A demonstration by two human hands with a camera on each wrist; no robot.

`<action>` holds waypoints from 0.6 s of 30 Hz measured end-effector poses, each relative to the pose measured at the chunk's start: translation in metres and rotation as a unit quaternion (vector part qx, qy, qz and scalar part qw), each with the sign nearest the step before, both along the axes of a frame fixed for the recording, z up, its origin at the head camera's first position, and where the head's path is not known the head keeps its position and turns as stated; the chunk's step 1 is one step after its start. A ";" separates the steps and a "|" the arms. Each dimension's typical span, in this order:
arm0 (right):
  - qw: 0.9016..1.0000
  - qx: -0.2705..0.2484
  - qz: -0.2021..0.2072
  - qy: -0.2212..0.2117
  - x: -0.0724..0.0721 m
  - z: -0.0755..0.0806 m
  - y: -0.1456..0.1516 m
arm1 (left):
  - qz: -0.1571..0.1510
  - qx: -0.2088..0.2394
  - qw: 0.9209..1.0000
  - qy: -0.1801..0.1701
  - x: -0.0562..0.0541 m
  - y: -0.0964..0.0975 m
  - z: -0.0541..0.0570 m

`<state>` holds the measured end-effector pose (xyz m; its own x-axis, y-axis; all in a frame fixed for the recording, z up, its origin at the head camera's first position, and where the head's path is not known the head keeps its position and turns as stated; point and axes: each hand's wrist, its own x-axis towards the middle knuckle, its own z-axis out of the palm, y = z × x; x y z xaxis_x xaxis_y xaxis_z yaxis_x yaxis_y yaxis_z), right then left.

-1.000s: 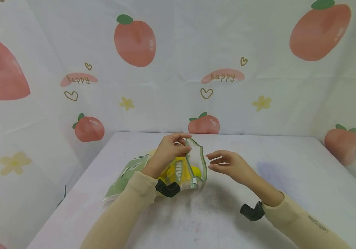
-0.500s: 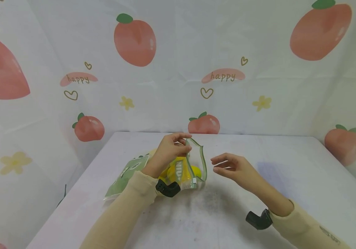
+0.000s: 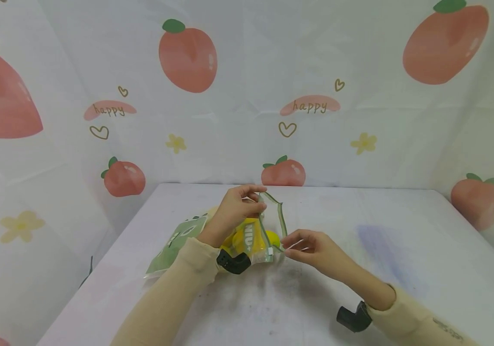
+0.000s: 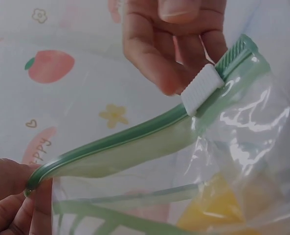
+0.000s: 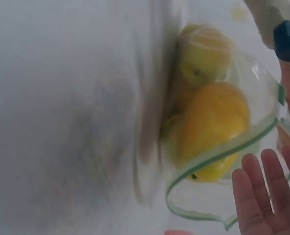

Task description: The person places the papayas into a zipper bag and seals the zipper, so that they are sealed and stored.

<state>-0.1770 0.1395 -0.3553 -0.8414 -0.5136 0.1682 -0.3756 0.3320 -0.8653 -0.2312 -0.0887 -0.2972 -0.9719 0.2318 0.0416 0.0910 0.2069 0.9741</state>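
A clear zip bag with a green printed front (image 3: 176, 242) lies on the table, its green-edged mouth spread apart. Several yellow fruits (image 5: 215, 127) show inside it through the clear plastic. My left hand (image 3: 238, 210) pinches one end of the mouth's rim, at the far side, thumb against fingers. At the near end of the rim sits a white slider (image 4: 202, 89). Close by the slider, my right hand (image 3: 316, 250) has its fingers at the mouth's edge. Its thumb and fingers (image 5: 277, 181) stand apart, fairly straight in the right wrist view.
The white table (image 3: 238, 312) carries faint purple and pink smudges. A white cloth backdrop (image 3: 247, 96) printed with peaches rises behind its far edge. Dark wrist cameras are worn on both arms, the right one (image 3: 354, 317) hanging low over the table.
My right hand has drawn back slightly to the right, then come left and lower, to the near edge of the bag's mouth. The left hand and the bag have stayed put.
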 end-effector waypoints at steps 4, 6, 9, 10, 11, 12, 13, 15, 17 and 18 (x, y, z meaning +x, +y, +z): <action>1.000 0.007 0.012 -0.007 0.001 -0.007 -0.007 | 0.000 -0.003 1.000 0.001 0.001 0.001 0.000; 1.000 0.010 0.015 -0.013 0.002 -0.009 -0.010 | 0.000 -0.004 1.000 0.002 0.001 0.001 0.000; 1.000 0.012 0.020 -0.020 0.002 -0.011 -0.014 | 0.001 -0.004 1.000 0.002 0.001 0.002 0.000; 0.999 0.013 0.020 -0.023 0.002 -0.011 -0.016 | 0.001 -0.003 1.000 0.003 0.001 0.002 0.000; 0.999 0.014 0.021 -0.026 0.002 -0.011 -0.017 | 0.002 -0.003 1.000 0.002 0.001 0.002 0.000; 0.999 0.015 0.021 -0.030 0.001 -0.012 -0.018 | 0.002 -0.002 1.000 0.002 0.001 0.002 0.000; 0.999 0.016 0.020 -0.032 0.001 -0.012 -0.019 | 0.002 -0.001 1.000 0.002 0.001 0.002 0.000; 0.999 0.018 0.016 -0.036 0.000 -0.011 -0.021 | 0.002 -0.001 1.000 0.002 0.001 0.002 0.000; 0.999 0.020 0.011 -0.038 -0.001 -0.011 -0.024 | 0.002 -0.002 1.000 0.003 0.001 0.002 -0.001; 0.999 0.022 0.009 -0.038 -0.002 -0.012 -0.025 | 0.002 -0.002 1.000 0.003 0.001 0.002 -0.001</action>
